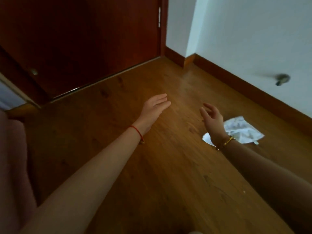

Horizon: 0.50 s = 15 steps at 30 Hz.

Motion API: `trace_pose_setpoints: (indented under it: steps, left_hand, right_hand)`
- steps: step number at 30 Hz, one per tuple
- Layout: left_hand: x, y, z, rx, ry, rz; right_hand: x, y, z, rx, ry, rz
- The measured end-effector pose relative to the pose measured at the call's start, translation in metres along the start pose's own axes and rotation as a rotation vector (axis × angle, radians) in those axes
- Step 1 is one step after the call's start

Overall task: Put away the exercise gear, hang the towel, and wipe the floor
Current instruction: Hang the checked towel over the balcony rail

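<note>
**A:** What are the hands doing?

**B:** Both are empty. The left hand [156,107] is stretched forward, flat, fingers together. The right hand [211,118] has its fingers loosely spread and curled, pinching nothing. A crumpled white cloth or wipe [241,130], which I can't identify for sure, lies on the floor [152,166] just beyond the right wrist, partly hidden by it.

**A:** How should the wiping step go?

**B:** I'd judge the right hand should draw back, drop onto the cloth's bunched middle and press it flat before sweeping, so it doesn't drag loose.

**A:** And the room?

**B:** Glossy wooden boards. A dark red door [84,39] stands ahead of the left fingertips; a white wall [253,39] with a brown skirting board [253,85] runs past the right hand. No exercise gear shows.
</note>
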State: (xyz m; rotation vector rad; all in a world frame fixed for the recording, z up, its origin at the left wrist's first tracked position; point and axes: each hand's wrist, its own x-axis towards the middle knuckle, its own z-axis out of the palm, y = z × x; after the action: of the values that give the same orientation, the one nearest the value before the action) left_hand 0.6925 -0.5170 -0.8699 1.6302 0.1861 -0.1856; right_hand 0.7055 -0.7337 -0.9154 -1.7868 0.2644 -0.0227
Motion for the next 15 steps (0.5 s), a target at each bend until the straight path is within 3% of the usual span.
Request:
trace_pose_setpoints:
  steps: [8, 15]
  left_hand:
    - [0.043, -0.053, 0.114, 0.156, -0.263, -0.076]
    - [0.068, -0.104, 0.179, 0.361, -0.428, -0.167]
  right_hand:
    - [0.014, 0.079, -0.092, -0.17, 0.221, 0.149]
    - [0.019, 0.142, -0.12, -0.391, 0.21, 0.3]
